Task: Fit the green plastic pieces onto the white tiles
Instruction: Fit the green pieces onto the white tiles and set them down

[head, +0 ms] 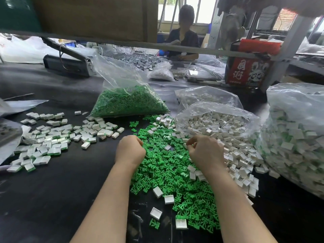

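A wide heap of loose green plastic pieces covers the black table in front of me, with a few white tiles mixed in. My left hand is curled into a fist at the heap's left edge; what it holds is hidden. My right hand hovers over the heap's right side, its fingertips pinched on a small white tile. Loose white tiles spill from an opened bag to the right. Tiles fitted with green pieces lie scattered on the left.
A clear bag of green pieces stands behind the heap. A bag of white tiles and a big bag of finished tiles fill the right. Another person sits across the table. A red carton stands far right.
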`<state>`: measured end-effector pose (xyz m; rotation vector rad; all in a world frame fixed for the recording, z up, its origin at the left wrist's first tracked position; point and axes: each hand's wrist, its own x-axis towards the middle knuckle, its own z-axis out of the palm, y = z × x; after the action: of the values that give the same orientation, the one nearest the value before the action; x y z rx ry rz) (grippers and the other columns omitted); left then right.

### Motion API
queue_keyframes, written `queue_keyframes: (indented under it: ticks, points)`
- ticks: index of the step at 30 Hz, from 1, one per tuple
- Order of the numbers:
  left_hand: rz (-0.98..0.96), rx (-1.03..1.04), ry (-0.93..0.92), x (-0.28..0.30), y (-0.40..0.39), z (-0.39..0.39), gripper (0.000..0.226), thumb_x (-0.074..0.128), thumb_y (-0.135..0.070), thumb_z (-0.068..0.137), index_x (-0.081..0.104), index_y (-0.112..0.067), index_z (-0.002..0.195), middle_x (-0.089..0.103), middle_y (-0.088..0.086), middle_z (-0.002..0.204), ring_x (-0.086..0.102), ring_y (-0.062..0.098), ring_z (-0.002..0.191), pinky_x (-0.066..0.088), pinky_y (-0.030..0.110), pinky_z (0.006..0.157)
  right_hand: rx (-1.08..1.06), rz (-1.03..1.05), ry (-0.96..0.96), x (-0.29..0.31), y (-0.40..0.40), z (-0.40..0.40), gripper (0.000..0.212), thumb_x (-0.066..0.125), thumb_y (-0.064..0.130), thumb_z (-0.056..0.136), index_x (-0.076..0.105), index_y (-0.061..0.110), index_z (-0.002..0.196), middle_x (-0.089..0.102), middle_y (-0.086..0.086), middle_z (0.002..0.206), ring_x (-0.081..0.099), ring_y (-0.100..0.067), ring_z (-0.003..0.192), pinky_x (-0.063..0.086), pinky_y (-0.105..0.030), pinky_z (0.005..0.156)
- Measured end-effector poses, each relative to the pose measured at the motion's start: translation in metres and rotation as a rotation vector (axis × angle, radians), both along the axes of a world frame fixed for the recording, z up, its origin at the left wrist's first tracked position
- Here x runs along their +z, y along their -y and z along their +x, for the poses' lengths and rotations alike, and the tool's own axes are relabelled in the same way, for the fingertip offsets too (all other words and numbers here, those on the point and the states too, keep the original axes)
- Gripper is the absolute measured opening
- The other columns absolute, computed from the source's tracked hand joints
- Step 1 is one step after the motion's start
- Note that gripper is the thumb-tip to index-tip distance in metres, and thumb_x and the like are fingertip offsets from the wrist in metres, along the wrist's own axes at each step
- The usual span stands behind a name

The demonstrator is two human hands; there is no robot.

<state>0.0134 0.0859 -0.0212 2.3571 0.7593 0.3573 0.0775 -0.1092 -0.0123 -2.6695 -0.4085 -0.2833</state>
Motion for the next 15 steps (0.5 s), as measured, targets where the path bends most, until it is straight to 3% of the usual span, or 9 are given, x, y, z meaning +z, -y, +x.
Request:
queue_keyframes:
  ticks: [5,8,10,12,15]
  points:
    - [-0.073,-0.121,0.021,-0.002,0.015,0.006,0.019,0.059,-0.006,0.086,0.073,-0.016,0.096,0.072,0.005,0.097,0.064,0.021,0.091,0.052,0.029,0.078,0.156,-0.007,0.034,-0.004,-0.011,-0.002,0.026,0.054,0.029,0.097,0.065,0.04,0.119,0.065,0.014,0.118,0.052,-0.015,0.113,0.037,-0.033,0.093]
    - [-0.07,-0.166,0.036,-0.003,0.015,0.006,0.02,0.059,-0.01,0.09,0.072,-0.017,0.104,0.071,0.002,0.103,0.063,0.017,0.093,0.047,0.026,0.078,0.248,-0.109,-0.011,-0.008,-0.023,-0.005,0.051,0.043,0.015,0.097,0.049,0.05,0.134,0.053,0.015,0.135,0.038,-0.018,0.123,0.029,-0.038,0.092]
    - [-0.091,-0.196,0.06,-0.002,0.014,0.006,0.022,0.058,-0.009,0.092,0.071,-0.018,0.107,0.071,-0.001,0.105,0.062,0.013,0.093,0.045,0.024,0.078,0.27,-0.185,-0.061,-0.011,-0.029,-0.007,0.068,0.035,0.005,0.091,0.037,0.05,0.143,0.043,0.015,0.145,0.03,-0.021,0.13,0.025,-0.043,0.1]
    - [-0.123,-0.213,0.089,-0.002,0.014,0.006,0.024,0.058,-0.008,0.092,0.071,-0.02,0.108,0.071,-0.005,0.105,0.062,0.01,0.093,0.045,0.022,0.079,0.262,-0.256,-0.086,-0.014,-0.032,-0.008,0.064,0.038,0.008,0.093,0.035,0.045,0.145,0.041,0.013,0.148,0.027,-0.022,0.136,0.02,-0.049,0.11]
    - [-0.134,-0.222,0.107,-0.002,0.013,0.006,0.024,0.058,-0.008,0.092,0.071,-0.022,0.105,0.071,-0.006,0.102,0.063,0.009,0.09,0.046,0.022,0.077,0.214,-0.28,-0.05,-0.013,-0.033,-0.007,0.046,0.043,0.01,0.093,0.056,0.034,0.13,0.05,0.005,0.137,0.034,-0.022,0.133,0.025,-0.05,0.111]
